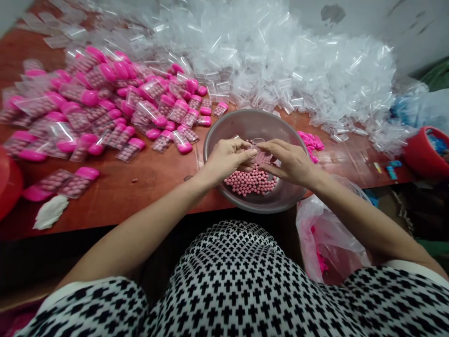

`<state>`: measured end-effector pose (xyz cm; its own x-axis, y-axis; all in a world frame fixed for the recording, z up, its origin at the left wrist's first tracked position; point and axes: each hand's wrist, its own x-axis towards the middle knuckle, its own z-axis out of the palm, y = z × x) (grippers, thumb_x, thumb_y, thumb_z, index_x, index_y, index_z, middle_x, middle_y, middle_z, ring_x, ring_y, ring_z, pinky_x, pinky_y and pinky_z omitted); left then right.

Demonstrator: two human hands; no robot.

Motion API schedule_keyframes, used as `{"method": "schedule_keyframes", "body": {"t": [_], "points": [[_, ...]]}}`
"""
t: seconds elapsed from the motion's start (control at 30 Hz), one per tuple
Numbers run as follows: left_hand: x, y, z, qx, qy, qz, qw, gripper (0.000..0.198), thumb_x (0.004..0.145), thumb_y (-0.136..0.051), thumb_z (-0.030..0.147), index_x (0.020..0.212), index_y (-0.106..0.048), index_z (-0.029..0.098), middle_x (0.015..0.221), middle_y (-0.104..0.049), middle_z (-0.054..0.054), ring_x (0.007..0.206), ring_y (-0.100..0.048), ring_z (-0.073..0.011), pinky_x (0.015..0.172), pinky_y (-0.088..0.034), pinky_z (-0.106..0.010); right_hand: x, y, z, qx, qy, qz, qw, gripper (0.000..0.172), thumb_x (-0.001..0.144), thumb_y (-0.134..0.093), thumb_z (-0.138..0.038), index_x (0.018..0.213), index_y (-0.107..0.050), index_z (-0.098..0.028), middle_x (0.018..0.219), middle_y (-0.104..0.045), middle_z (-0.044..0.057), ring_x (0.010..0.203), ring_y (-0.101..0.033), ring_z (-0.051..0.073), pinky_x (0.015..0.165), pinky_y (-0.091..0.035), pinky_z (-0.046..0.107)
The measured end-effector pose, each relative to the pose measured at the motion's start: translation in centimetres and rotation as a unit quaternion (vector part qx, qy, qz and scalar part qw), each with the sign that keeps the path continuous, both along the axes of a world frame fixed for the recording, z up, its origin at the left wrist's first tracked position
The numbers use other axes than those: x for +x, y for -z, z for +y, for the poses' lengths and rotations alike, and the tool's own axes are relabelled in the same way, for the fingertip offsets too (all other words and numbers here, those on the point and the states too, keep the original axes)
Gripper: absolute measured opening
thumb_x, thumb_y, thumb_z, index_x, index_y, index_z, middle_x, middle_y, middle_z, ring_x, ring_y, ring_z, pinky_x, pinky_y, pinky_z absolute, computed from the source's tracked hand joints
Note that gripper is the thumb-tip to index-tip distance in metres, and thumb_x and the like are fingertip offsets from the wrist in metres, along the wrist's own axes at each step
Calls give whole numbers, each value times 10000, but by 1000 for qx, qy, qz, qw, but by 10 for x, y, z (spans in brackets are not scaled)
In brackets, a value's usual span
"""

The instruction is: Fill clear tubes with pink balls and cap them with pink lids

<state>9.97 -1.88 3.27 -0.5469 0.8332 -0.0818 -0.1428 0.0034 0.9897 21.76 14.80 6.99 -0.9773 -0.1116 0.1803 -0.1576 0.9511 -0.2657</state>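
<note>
Over the bowl (259, 204) in the head view, the left hand (228, 161) has its thumb and bent fingers drawn together on what looks like a small clear box (258, 140). Facing it, also above the bowl, the right hand (293, 163) has thumb and fingers apart, their tips at the box; whether they grip it too, I cannot tell.

Most of the box is hidden by the hands and blends with the beads (249, 183) behind it, so what it contains cannot be made out. The wrists and hands cover parts of the bowl's rim. Left of the bowl, a red tub (9, 182) is cut off by the frame edge.

The bowl is grey, with loose pink beads gathered toward its near side. On the surface (164, 185) left of the bowl lie many filled boxes (79, 180), pink-topped, beads showing through. Clear boxes (266, 51) are heaped behind the bowl. Right of it are pink pieces (311, 141), a red bucket (423, 152) with something blue inside, and, lower, a bag (326, 234) with bright pink contents.
</note>
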Motion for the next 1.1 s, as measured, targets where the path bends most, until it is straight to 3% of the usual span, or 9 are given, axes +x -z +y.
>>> {"method": "schedule_keyframes", "body": {"t": [0.07,0.2,0.33,0.43,0.57,0.7,0.83,0.9,1.1], "points": [[3,1,-1,-7,10,85,996,218,829,-700,274,1002,-695,141,813,-731,-53,749,-718,-200,719,-612,-357,5,-2,5,117,-4,-78,990,396,908,-590,-309,1265,-584,-138,1174,-676,158,985,-668,252,777,-530,351],[1,1,-10,2,-50,263,964,334,806,-724,315,1116,-708,194,941,-765,-50,919,-710,-224,877,-562,-364,9,7,12,313,15,-229,922,254,909,-472,-105,1056,-680,-104,1015,-711,178,941,-666,284,687,-479,343],[-6,5,-19,24,-85,239,967,281,835,-690,337,1073,-733,192,967,-765,-61,844,-709,-195,788,-585,-315,-2,27,4,358,-15,-281,890,277,902,-439,-46,956,-710,-73,996,-720,213,922,-664,280,677,-466,336],[-9,9,-20,40,-102,187,976,305,842,-677,332,1092,-724,163,949,-761,-68,785,-710,-183,718,-604,-304,-21,42,-13,324,-64,-271,904,272,924,-435,-71,981,-700,-58,950,-726,205,895,-668,263,729,-470,344],[-9,14,-20,56,-132,173,974,326,854,-655,305,1132,-705,143,973,-761,-73,859,-717,-191,769,-608,-309,-44,55,-32,196,-97,-231,948,235,923,-462,-103,1047,-660,-74,1026,-713,181,901,-656,221,769,-468,323],[-10,15,-22,63,-147,202,966,306,880,-608,274,1149,-701,161,1107,-748,-79,998,-705,-195,924,-566,-332,-47,50,-28,-57,-67,-262,961,137,822,-633,-178,947,-641,-121,894,-692,66,769,-610,159,732,-469,286],[-11,12,-23,60,-149,222,962,336,886,-586,260,1192,-686,162,1211,-716,-89,1095,-678,-214,1009,-521,-367,-33,38,-12,-378,-8,-252,891,234,786,-681,-253,994,-618,-166,872,-656,4,790,-616,135,745,-511,277],[-12,8,-22,38,-128,226,965,370,878,-590,261,1222,-674,155,1256,-693,-106,1138,-660,-237,1037,-500,-401,-25,33,-8,-481,37,-223,847,291,764,-715,-263,1027,-623,-182,901,-666,-1,824,-637,131,787,-535,285],[-8,2,-11,32,17,162,986,306,830,-636,265,1103,-737,173,1141,-738,-90,1112,-661,-264,1011,-501,-431,-13,25,-9,-579,80,-140,799,296,739,-785,-320,972,-661,-186,900,-680,1,841,-661,133,817,-576,306]]}}
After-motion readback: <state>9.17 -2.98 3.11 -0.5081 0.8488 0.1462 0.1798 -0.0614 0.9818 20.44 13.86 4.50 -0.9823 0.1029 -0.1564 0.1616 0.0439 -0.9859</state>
